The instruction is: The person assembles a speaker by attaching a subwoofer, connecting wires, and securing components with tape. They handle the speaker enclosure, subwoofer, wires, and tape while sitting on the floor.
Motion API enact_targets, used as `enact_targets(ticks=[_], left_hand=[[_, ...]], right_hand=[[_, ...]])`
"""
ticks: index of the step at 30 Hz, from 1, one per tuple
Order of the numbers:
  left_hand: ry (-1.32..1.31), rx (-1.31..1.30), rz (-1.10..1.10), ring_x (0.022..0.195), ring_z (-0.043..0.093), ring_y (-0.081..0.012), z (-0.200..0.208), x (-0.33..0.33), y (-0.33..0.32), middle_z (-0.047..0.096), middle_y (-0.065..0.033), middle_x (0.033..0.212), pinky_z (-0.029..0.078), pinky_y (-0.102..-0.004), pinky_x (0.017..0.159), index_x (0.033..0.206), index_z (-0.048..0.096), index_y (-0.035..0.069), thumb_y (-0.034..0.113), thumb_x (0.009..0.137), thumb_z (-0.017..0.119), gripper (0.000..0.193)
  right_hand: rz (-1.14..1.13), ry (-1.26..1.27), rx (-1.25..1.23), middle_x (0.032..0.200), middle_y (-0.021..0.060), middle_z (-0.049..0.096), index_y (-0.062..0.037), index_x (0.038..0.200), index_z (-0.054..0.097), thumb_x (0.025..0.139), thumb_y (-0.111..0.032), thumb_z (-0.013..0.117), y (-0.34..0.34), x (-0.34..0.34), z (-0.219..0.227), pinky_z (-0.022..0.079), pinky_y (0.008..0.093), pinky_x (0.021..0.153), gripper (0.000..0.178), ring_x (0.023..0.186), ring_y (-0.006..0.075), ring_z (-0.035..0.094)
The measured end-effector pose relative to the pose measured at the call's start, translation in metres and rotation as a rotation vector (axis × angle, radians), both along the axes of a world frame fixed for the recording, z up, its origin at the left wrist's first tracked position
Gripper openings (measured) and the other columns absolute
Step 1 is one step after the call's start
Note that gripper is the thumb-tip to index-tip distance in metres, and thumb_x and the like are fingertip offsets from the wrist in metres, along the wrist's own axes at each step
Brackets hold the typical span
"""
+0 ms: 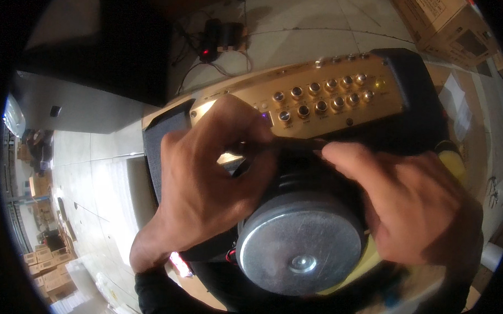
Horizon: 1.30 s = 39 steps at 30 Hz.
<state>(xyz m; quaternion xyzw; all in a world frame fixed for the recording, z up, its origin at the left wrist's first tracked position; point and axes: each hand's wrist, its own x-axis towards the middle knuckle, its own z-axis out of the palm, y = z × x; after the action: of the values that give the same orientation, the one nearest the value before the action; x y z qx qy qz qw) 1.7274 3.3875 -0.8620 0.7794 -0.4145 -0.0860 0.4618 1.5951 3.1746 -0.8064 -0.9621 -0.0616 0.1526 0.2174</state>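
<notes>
A loudspeaker driver [301,250] lies in front of me, its round silver magnet facing up. My left hand [206,172] curls over its left side, thumb and fingers pinched together. Opposite it, my right hand [410,201] is closed, with its thumb pointing toward the left fingertips. Something thin and dark runs between the two sets of fingertips, just beyond the magnet; shadow hides what it is. Right behind the hands is a black speaker cabinet with a gold control panel [320,101], which carries two rows of knobs and a small lit display.
A black adapter with a red light [207,51] and cables lies on the tiled floor beyond the panel. Cardboard boxes [452,31] stand at the far right. A large grey-and-black cabinet [92,104] is on the left. More cartons [53,269] are stacked at the lower left.
</notes>
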Motion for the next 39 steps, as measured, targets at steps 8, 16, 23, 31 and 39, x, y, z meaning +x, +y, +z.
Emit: enact_targets(ticks=[8, 16, 23, 31, 39], left_hand=[[-0.054, 0.09, -0.007, 0.085, 0.076, -0.0231, 0.004, 0.004, 0.002, 0.074, -0.0152, 0.093, 0.064, -0.0338, 0.08, 0.097, 0.066, -0.003, -0.009, 0.074, 0.075, 0.026], [0.01, 0.041, -0.082, 0.09, 0.077, -0.0262, -0.002, 0.011, 0.008, 0.076, -0.0163, 0.1, 0.063, -0.0382, 0.082, 0.104, 0.068, -0.003, -0.003, 0.078, 0.08, 0.029], [-0.045, -0.006, -0.308, 0.091, 0.077, -0.0269, -0.013, 0.037, 0.02, 0.076, -0.0178, 0.105, 0.064, -0.0391, 0.084, 0.108, 0.073, -0.003, 0.002, 0.08, 0.081, 0.03], [0.028, -0.002, -0.41, 0.085, 0.075, -0.0224, -0.012, 0.052, 0.022, 0.075, -0.0135, 0.093, 0.062, -0.0351, 0.081, 0.107, 0.074, 0.0, 0.006, 0.086, 0.077, 0.023], [0.044, 0.033, -0.296, 0.086, 0.073, -0.0187, -0.012, 0.04, 0.022, 0.075, -0.0117, 0.093, 0.059, -0.0333, 0.083, 0.106, 0.071, -0.002, 0.016, 0.089, 0.074, 0.024]], right_hand=[[0.052, 0.115, -0.126, 0.088, 0.0137, 0.074, -0.0125, 0.139, 0.051, 0.083, -0.019, 0.078, 0.008, 0.015, 0.022, 0.057, 0.0376, 0.076, 0.062, 0.072, 0.0279, 0.072], [0.15, 0.166, -0.047, 0.092, 0.0238, 0.073, -0.0034, 0.132, 0.051, 0.083, -0.031, 0.081, 0.003, 0.029, 0.016, 0.06, 0.0467, 0.074, 0.064, 0.083, 0.0378, 0.075], [-0.06, -0.346, -0.234, 0.11, 0.0095, 0.068, -0.0093, 0.124, 0.062, 0.079, 0.0, 0.077, 0.008, 0.01, 0.02, 0.055, 0.0347, 0.084, 0.048, 0.104, 0.0247, 0.067], [-0.275, 0.288, 0.012, 0.083, 0.0058, 0.062, 0.0016, 0.127, 0.057, 0.083, 0.003, 0.068, -0.017, 0.007, 0.048, 0.05, 0.0316, 0.067, 0.044, 0.073, 0.0135, 0.062], [-0.339, -0.046, 0.097, 0.087, 0.0021, 0.057, -0.0049, 0.118, 0.057, 0.075, 0.005, 0.069, 0.003, -0.019, 0.088, 0.05, 0.0303, 0.075, 0.046, 0.076, 0.0124, 0.059]])
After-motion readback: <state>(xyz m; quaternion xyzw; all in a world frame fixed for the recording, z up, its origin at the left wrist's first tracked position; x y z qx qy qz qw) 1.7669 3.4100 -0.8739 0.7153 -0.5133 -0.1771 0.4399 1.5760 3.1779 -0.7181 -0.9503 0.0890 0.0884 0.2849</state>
